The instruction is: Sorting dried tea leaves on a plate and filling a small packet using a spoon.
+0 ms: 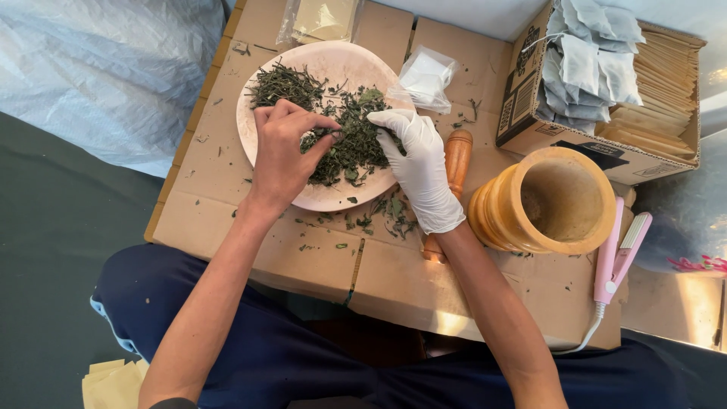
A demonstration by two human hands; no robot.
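While the dried green leaves (344, 140) are heaped on the pale round plate (333, 60), both hands are seen working in them. The left hand (284, 155), bare, is bent over the middle of the heap, thumb and forefinger pinched narrow on a small tuft of leaf. The right hand (420, 163), in a white glove, is laid at the heap's right edge, fingers curled into the leaves; whether anything is actually held in that grip cannot be told.

The plate is set on a flattened cardboard sheet (394, 280) that serves as the desk, and loose crumbs of leaf are scattered just below the plate's rim. A wooden pestle (458, 155) is lying just beside the gloved hand, partly hidden under it. A wooden mortar (556, 201) is stood to the right, near but apart. A pink flat-jawed heat tool (617, 254) is lying beyond the mortar. A cardboard box (530, 98) of small white pouches and tan envelopes is placed at the far right.

The step in hand is judged to be picking through the leaves. A light pinch is called for, so that brittle leaf is lifted without being spilled off the plate.
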